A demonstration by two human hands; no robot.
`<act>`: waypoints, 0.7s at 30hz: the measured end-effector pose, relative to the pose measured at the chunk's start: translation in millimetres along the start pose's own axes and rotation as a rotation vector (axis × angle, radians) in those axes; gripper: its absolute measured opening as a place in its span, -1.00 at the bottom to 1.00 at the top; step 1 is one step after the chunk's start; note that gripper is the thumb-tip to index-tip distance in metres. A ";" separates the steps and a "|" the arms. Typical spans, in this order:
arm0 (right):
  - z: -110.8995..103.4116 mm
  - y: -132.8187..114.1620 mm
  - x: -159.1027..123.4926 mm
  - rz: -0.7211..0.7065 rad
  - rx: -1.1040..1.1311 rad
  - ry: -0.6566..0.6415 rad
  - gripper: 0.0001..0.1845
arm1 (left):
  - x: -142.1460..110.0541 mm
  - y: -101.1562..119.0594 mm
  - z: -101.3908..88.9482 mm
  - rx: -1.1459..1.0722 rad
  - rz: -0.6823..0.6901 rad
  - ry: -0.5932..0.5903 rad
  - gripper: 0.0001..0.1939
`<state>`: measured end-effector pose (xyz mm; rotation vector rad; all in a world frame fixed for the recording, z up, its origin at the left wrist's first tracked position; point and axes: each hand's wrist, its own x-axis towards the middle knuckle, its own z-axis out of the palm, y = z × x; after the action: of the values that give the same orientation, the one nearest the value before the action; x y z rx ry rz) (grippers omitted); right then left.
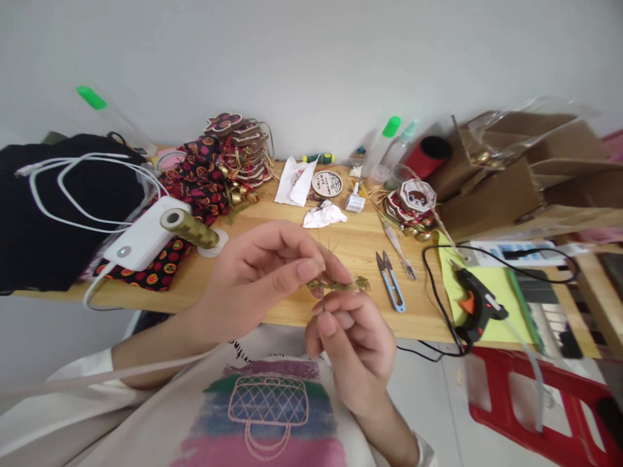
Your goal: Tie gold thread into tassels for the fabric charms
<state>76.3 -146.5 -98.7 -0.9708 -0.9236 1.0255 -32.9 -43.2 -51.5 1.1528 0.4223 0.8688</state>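
Observation:
In front of my chest, my left hand [272, 279] pinches a small bundle of olive-green cord [361, 283] whose frayed end sticks out to the right. Below it, my right hand [357, 350] is closed on a thin metal needle-like tool [322, 298], held upright between thumb and forefinger. The tool's upper part meets the cord; its exact tip is hard to make out. To the left stands a tilted spool of olive thread [192, 230]. Blue thread snips [390, 282] lie on the table right of my hands.
A black glue gun [474, 301] with its cable rests on yellow paper [450, 272] at the right. Cardboard boxes [496, 194] stand behind it. Stacked charms [246, 149], patterned fabric [199, 168] and a white power adapter [148, 233] occupy the left. A red stool [530, 395] is below.

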 end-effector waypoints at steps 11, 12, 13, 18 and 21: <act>-0.1 -0.5 -1.0 0.006 0.035 -0.006 -0.97 | -2.8 -1.7 -1.7 0.039 0.037 0.002 -0.95; -0.2 -0.4 -1.3 0.008 0.038 -0.008 -0.96 | -2.8 -1.3 -1.5 0.038 0.035 -0.002 -0.95; -0.3 -0.1 -1.5 0.007 0.044 -0.012 -0.95 | -2.7 -0.9 -1.3 0.036 0.034 -0.005 -0.95; -0.3 1.3 -1.3 -0.006 0.061 -0.028 -0.90 | -1.8 -0.6 -1.5 0.058 0.053 -0.021 -0.94; -0.2 1.7 -1.2 -0.020 0.042 -0.019 -0.91 | -1.7 -1.0 -2.7 0.057 0.071 -0.040 -0.93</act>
<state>75.7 -147.3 -100.5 -0.9165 -0.9217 1.0347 -35.4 -43.0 -53.7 1.2422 0.3776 0.8980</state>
